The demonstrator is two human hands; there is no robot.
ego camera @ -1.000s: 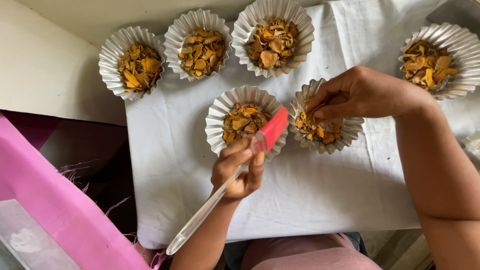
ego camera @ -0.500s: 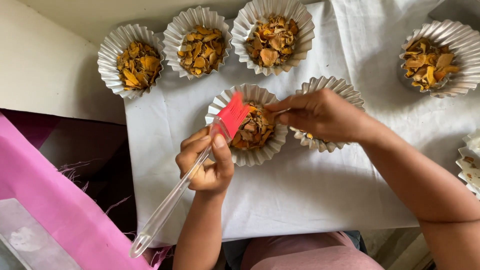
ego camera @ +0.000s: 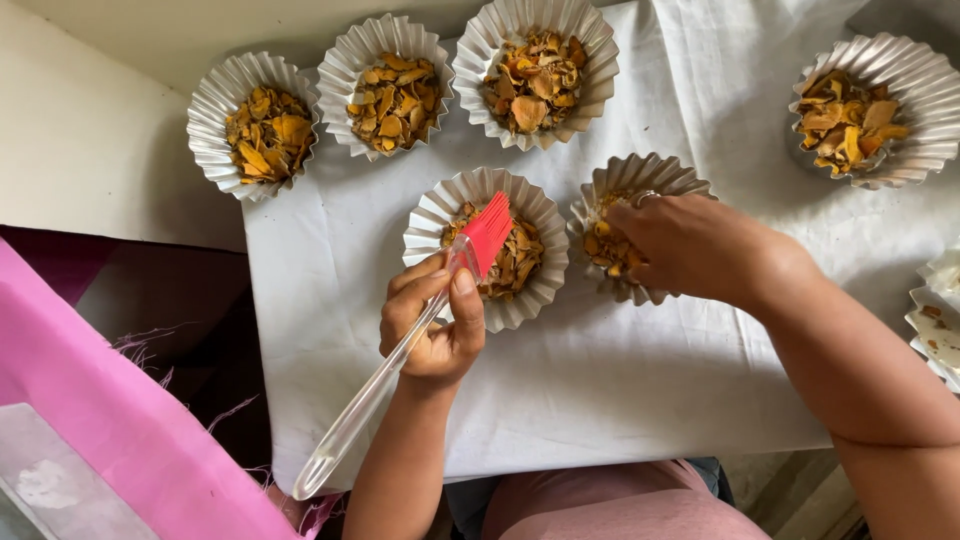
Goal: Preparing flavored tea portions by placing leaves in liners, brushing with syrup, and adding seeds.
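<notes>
Left hand closed around the clear handle of a silicone brush, red bristles resting on the dried orange pieces in the middle foil cup, just ahead of the grip. Right hand curled down into the neighbouring foil cup, fingertips pinching among its pieces; whether anything is actually held, cannot tell.

Best done, judging from here, with light strokes kept inside the pleated rim, bristles angled flat so the thin foil wall neither tips nor spills. Steadying the cup would help.

Three filled cups in a row beyond the grip, another filled cup far to the right. White cloth bare toward the body: open room there. Cloth edge close to the left of the grip, pink fabric below it.
</notes>
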